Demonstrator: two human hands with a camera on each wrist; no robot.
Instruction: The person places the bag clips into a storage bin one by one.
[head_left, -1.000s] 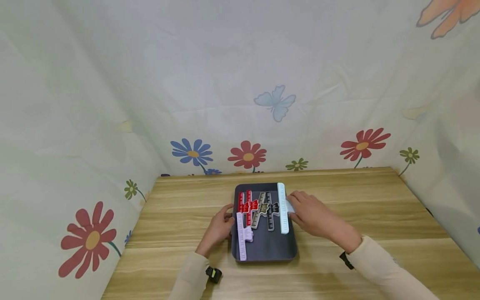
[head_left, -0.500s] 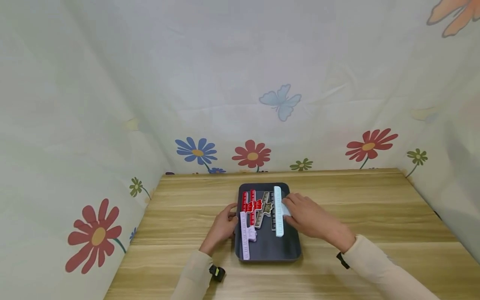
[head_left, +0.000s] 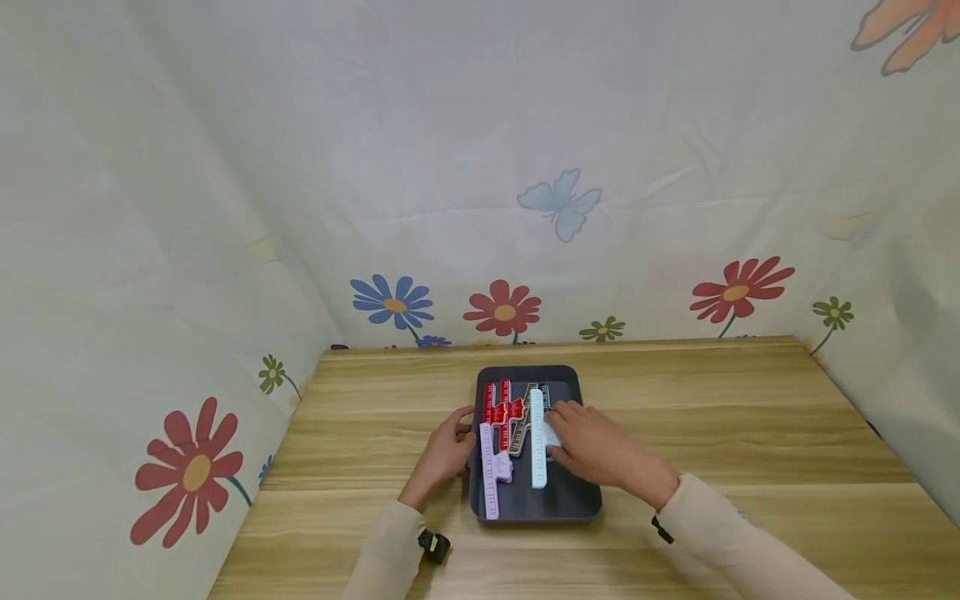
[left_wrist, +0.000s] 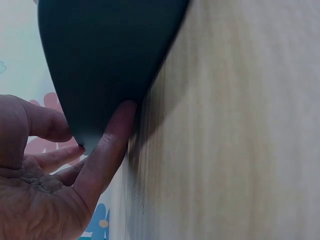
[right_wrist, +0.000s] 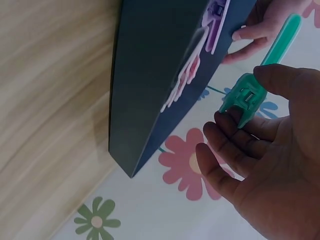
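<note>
A light blue piano-key clip (head_left: 537, 442) is pinched at its grip tab between the thumb and fingers of my right hand (head_left: 596, 442). It is held over the dark tray (head_left: 555, 502), overlapping a black clip (head_left: 546, 390) in the head view. In the right wrist view the clip (right_wrist: 248, 95) looks green and its spring shows. My left hand (head_left: 444, 457) holds the tray's left side, thumb at the rim; the left wrist view shows fingers (left_wrist: 107, 150) against the outer wall. Also in the tray are a lilac clip (head_left: 489, 475), two red clips (head_left: 505, 437) and a brownish clip (head_left: 519, 437).
The tray stands on a wood-grain table (head_left: 375, 425). Behind and beside the table hangs a pale cloth (head_left: 600, 108) printed with flowers and butterflies. A small black device with a strap (head_left: 433, 546) sits at the left wrist.
My right hand has carried the light blue clip leftward and slightly nearer, from the tray's right edge to over the black clip. The left hand stays at the tray's side.
</note>
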